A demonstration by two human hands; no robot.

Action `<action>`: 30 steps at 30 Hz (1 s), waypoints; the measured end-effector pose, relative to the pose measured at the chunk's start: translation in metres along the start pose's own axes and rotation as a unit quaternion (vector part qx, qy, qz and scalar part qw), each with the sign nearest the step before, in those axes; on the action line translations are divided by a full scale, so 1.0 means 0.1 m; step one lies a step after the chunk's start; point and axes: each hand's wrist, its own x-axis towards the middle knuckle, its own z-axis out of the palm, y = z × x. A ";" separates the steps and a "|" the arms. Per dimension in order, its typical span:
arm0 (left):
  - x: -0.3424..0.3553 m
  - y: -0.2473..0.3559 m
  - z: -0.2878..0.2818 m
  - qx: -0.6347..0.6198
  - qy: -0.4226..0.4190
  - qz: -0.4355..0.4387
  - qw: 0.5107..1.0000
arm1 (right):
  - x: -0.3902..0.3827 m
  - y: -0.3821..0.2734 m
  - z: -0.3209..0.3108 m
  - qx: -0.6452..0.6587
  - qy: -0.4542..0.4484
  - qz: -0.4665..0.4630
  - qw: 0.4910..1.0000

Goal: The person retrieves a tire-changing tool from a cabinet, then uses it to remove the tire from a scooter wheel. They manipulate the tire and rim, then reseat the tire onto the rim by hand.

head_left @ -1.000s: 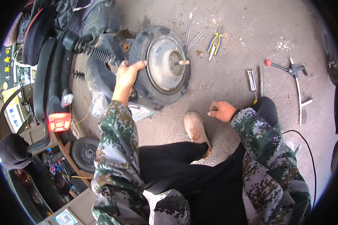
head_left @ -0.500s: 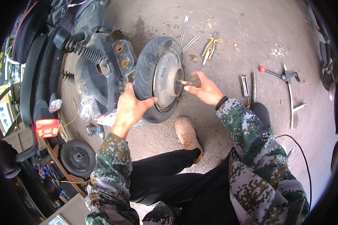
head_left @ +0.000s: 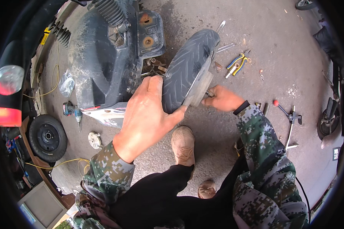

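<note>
A wheel with a black treaded tyre [head_left: 189,63] stands tilted beside the dark, scuffed scooter bodywork [head_left: 99,57]. My left hand [head_left: 145,114] grips its near edge, fingers on the tyre's left side and thumb over by the rim. On the wheel's right side is a grey metal hub [head_left: 200,89]. My right hand [head_left: 225,99] is closed at the hub's centre on the axle [head_left: 209,93], of which only a short dark bit shows. The far side of the wheel is hidden.
Yellow-and-blue pliers [head_left: 239,65] lie on the ground beyond my right hand. A red-knobbed lever tool [head_left: 290,116] lies further right. A cordless drill [head_left: 73,112], a round metal part [head_left: 94,140] and a spare wheel [head_left: 47,137] are at left. My shoe [head_left: 182,145] is below the wheel.
The wheel has turned so its tread faces me more and its hub points away to the right. My right fingers have closed on the axle. The view has shifted closer.
</note>
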 end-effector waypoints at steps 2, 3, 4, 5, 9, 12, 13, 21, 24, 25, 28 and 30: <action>0.04 0.01 0.03 -0.018 0.010 -0.001 1.000 | 0.13 0.02 -0.05 0.015 -0.029 -0.016 0.999; 0.06 0.01 0.05 -0.021 0.025 -0.007 0.999 | 0.20 0.03 -0.03 0.005 -0.002 -0.061 0.998; 0.08 0.00 0.07 -0.020 0.025 -0.018 0.999 | 0.26 0.05 0.02 -0.007 0.030 -0.118 0.993; 0.09 0.00 0.10 -0.021 0.038 -0.020 0.999 | 0.34 0.06 0.11 0.036 0.062 -0.084 0.994; 0.09 -0.04 0.21 -0.082 0.076 -0.032 0.993 | 0.41 0.19 0.33 0.082 0.085 -0.151 0.981; -0.02 -0.08 0.30 -0.095 0.097 0.005 0.991 | 0.40 0.23 0.34 0.148 0.119 -0.086 0.978; -0.08 -0.09 0.32 -0.085 0.111 0.021 0.990 | 0.36 0.24 0.32 0.167 0.134 -0.117 0.970; -0.63 -0.10 0.70 -0.101 0.135 0.053 0.984 | 0.04 0.21 0.33 0.000 0.199 -0.238 0.951; -0.73 -0.14 0.77 -0.108 0.130 0.036 0.985 | -0.17 0.15 -0.07 -0.070 0.099 -0.161 0.979; -0.75 -0.15 0.78 -0.102 0.124 0.044 0.986 | -0.27 0.11 -0.29 -0.060 0.073 -0.069 0.993; -0.81 -0.14 0.74 -0.086 0.101 0.043 0.990 | -0.54 -0.16 -0.89 -0.038 0.238 -0.068 0.968; -0.83 -0.12 0.70 -0.065 0.081 0.036 0.994 | -0.54 -0.42 -1.12 -0.114 0.307 -0.217 0.920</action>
